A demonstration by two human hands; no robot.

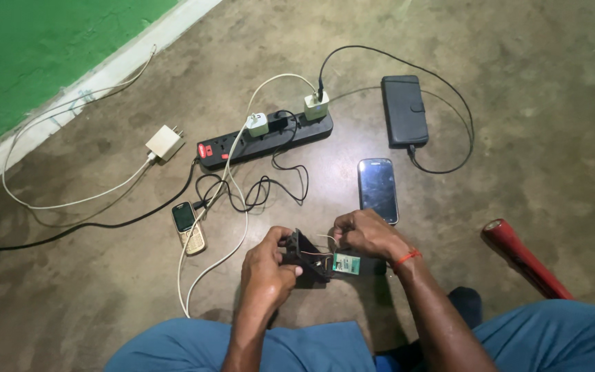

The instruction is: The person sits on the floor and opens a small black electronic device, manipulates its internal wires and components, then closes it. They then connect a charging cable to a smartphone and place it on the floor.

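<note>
Your left hand (268,265) grips the small black plastic casing (304,256). Your right hand (366,234) pinches its thin wires (325,241) beside the green-labelled battery (346,264); steady them

L hand (268,264) & R hand (366,234) grip black device (304,256) w/ wires over concrete floor (518,138), smartphone (378,189) nearby.

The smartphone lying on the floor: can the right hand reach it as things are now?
Probably yes. The smartphone lies just beyond the right hand, with nothing between them, but that hand is now busy on the small black device.
</note>
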